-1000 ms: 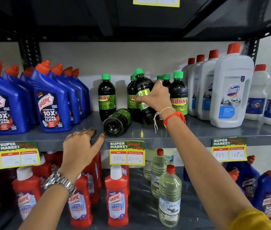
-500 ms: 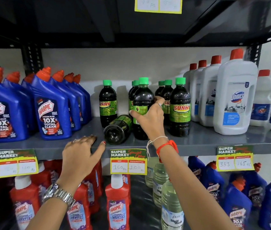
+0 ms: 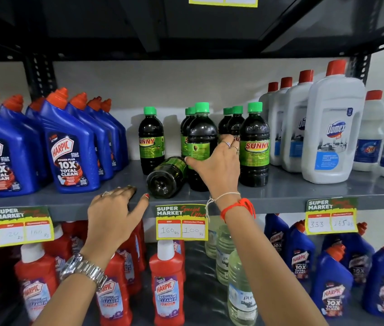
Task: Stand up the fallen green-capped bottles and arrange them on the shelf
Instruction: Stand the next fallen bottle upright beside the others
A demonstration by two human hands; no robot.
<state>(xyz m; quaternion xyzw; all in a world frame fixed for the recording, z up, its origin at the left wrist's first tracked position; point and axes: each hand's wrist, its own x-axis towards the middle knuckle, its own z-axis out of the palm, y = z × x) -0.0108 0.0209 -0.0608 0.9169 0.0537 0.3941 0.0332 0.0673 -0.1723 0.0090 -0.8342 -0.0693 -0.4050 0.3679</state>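
Several dark green-capped Sunny bottles stand on the grey shelf (image 3: 287,195). My right hand (image 3: 214,164) grips the front upright bottle (image 3: 201,135) around its label, the bottle's base resting on the shelf. Just left of it, one fallen bottle (image 3: 166,177) lies on its side, bottom toward me, its cap hidden behind. Another bottle (image 3: 151,140) stands alone further left, and a front bottle (image 3: 254,144) stands to the right with others behind. My left hand (image 3: 115,208) rests palm down on the shelf's front edge, fingers spread, holding nothing.
Blue Harpic bottles (image 3: 71,149) crowd the shelf's left; white Domex bottles (image 3: 332,128) fill the right. Price tags (image 3: 181,222) hang on the shelf lip. Red Harpic bottles (image 3: 167,283) and clear bottles (image 3: 240,290) fill the lower shelf. A dark shelf sits overhead.
My right hand brought the tilted bottle upright and set it down in front of the group. The left hand stayed on the shelf edge; the fallen bottle did not move.
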